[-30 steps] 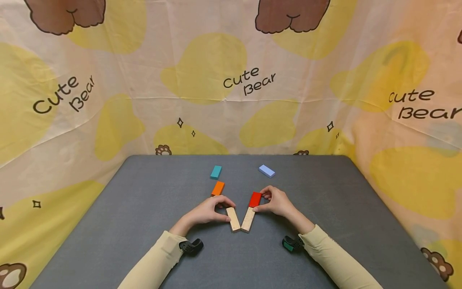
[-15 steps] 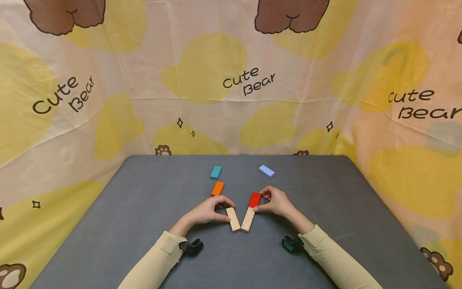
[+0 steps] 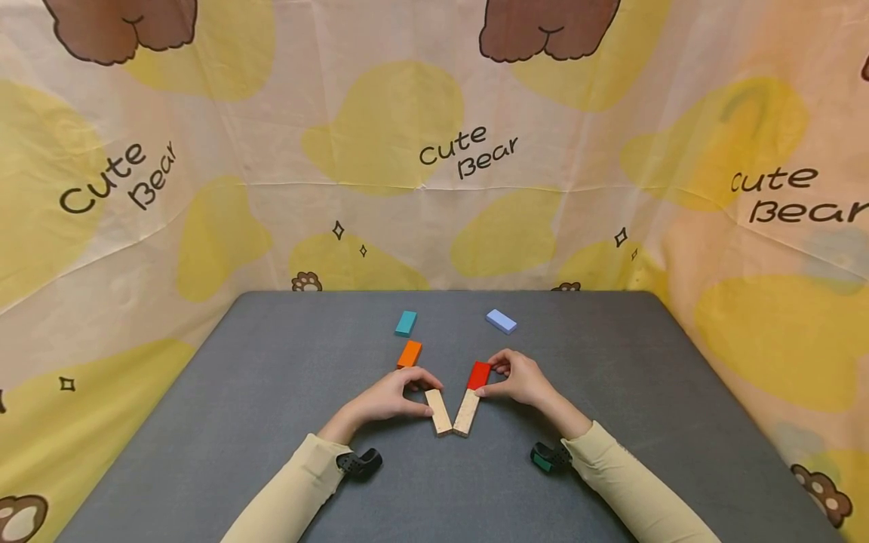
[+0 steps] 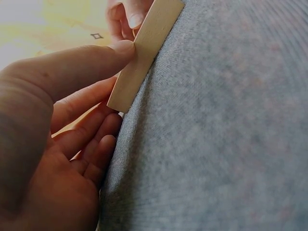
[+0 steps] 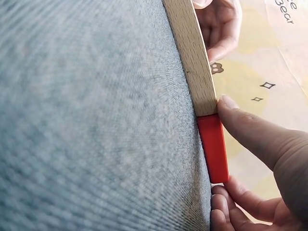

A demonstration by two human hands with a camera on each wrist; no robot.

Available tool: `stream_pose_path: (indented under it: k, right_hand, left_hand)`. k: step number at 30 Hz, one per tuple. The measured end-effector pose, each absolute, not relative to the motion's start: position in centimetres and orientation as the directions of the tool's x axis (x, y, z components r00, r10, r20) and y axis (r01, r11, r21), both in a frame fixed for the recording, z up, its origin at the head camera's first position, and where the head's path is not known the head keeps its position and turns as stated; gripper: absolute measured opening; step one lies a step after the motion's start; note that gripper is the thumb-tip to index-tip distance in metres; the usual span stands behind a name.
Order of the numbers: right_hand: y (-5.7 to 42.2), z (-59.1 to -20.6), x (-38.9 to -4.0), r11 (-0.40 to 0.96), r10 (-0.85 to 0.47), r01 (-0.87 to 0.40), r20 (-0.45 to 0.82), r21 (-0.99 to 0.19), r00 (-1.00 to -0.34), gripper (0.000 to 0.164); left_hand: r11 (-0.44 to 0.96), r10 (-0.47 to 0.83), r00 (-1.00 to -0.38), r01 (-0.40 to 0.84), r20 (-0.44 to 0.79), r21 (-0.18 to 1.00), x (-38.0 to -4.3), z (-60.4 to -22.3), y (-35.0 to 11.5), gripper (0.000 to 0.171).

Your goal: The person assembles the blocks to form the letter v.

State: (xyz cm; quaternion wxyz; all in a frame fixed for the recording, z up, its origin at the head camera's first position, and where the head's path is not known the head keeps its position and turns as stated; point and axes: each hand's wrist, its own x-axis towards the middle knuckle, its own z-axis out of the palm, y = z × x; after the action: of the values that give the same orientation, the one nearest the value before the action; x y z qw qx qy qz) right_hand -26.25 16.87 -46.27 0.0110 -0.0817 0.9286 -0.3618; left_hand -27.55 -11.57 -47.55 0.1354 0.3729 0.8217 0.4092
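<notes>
Two plain wooden blocks lie flat in a V, their near ends meeting. My left hand holds the left wooden block, with the thumb on its outer side and a finger at its far end; the left wrist view shows the thumb touching this wooden block. A red block sits end to end with the right wooden block. My right hand holds the red block, with a finger at its far end and the thumb by the joint, touching the wooden block in the right wrist view.
Just beyond my left hand lies an orange block. Farther back are a teal block and a light blue block. The grey table reaches a printed cloth hanging behind it.
Since one second ago the red block has shifted very slightly toward me against the right wooden block. Both hands have stayed nearly still.
</notes>
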Motion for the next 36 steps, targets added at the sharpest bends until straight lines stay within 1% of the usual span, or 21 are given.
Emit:
stream_pose_path:
  k: [5,13,22,26,30,36]
  right_hand:
    - [17.0,-46.2,-26.2,0.719,-0.165,-0.146,0.037,-0.679,-0.986,0.059]
    - [17.9,-46.0,-27.0,0.633,-0.183,-0.134,0.021,-0.762,-0.983,0.053]
    - [20.2,-45.4,-29.2,0.565,-0.273,-0.238,0.094,-0.79,-0.958,0.056]
    - [21.3,-45.1,-30.4,0.57,-0.274,-0.254,0.111,-0.782,-0.955,0.058]
    - [22.2,-44.7,-31.4,0.588,-0.265,-0.265,0.127,-0.764,-0.956,0.059]
    - [23.1,-44.1,-32.9,0.612,-0.246,-0.271,0.148,-0.743,-0.958,0.058]
  left_hand:
    - [0.396,0.718,-0.693,0.482,0.063,0.782,-27.3,-47.1,-11.5,0.04]
    - [0.409,0.715,-0.696,0.486,0.059,0.772,-27.7,-47.6,-11.4,0.041]
    - [0.405,0.72,-0.691,0.495,0.066,0.769,-27.7,-47.5,-11.4,0.041]
    - [0.391,0.725,-0.685,0.504,0.08,0.77,-27.6,-47.5,-11.4,0.04]
    - [0.397,0.721,-0.689,0.493,0.068,0.774,-27.6,-47.5,-11.4,0.04]
    - [0.396,0.721,-0.69,0.49,0.068,0.777,-27.6,-47.5,-11.5,0.04]
